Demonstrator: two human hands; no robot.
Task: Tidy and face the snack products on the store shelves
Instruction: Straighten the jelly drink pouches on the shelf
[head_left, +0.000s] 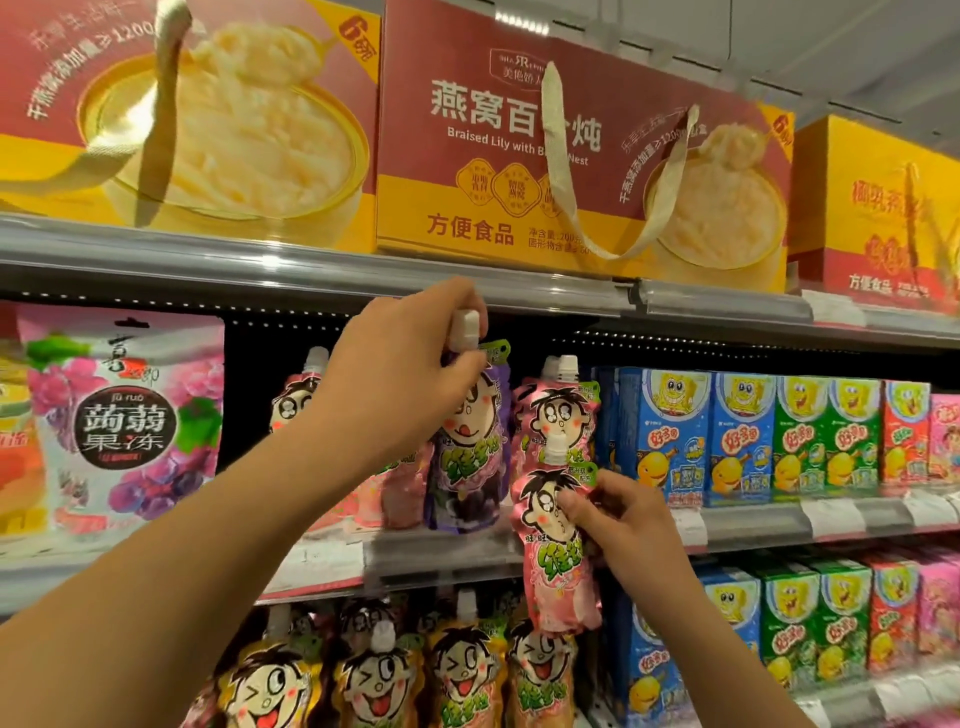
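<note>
Snack shelf, two pouches in hand.
Your left hand is pinching the purple pouch by its cap; your right hand fingers are pinching the pink pouch.

Head view, close, facing shelves

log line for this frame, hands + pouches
left hand: grips purple pouch by cap, on middle shelf | right hand: holds pink pouch off shelf front | facing: in progress

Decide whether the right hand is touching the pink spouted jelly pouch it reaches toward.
Touching. The head view shows the right hand pinching the pink spouted jelly pouch near its top.
</note>
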